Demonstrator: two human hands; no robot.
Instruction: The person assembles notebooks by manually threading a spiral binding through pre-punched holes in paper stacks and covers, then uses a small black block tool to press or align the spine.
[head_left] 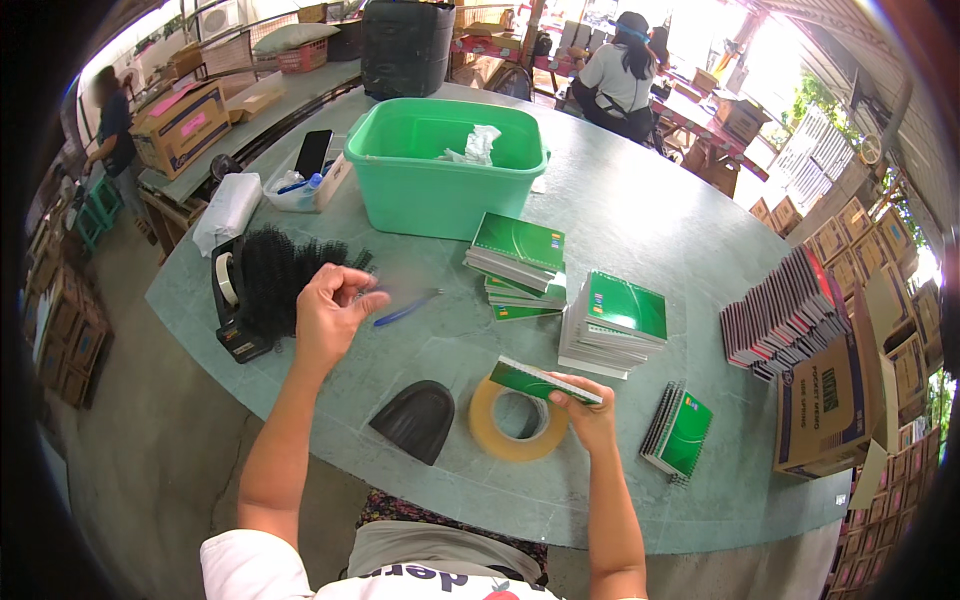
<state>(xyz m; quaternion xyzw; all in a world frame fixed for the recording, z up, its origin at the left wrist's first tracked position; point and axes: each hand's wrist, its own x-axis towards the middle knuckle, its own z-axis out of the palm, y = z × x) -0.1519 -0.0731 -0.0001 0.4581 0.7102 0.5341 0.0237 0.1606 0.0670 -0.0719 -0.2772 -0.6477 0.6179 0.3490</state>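
Note:
In my right hand (588,408) is a small green notebook (535,383), tilted with its edge toward me, above a roll of clear tape (490,425). My left hand (335,312) is raised beside a tangled pile of black spiral binding coils (272,285). Its fingers are curled in toward the thumb; what they hold, if anything, cannot be made out. Blue-handled pliers (408,308) lie just right of that hand. Stacks of green notebooks (628,303) stand beyond my right hand, with another stack (518,243) behind. Coil-bound notebooks (690,435) lie at the right.
A green tub (430,195) with crumpled white material stands at the back. A black tape dispenser (240,340) is left of the coils; a black curved piece (415,420) lies near me. Red-and-black notebooks (785,315) rise beside a cardboard box (825,410). Other people are farther off.

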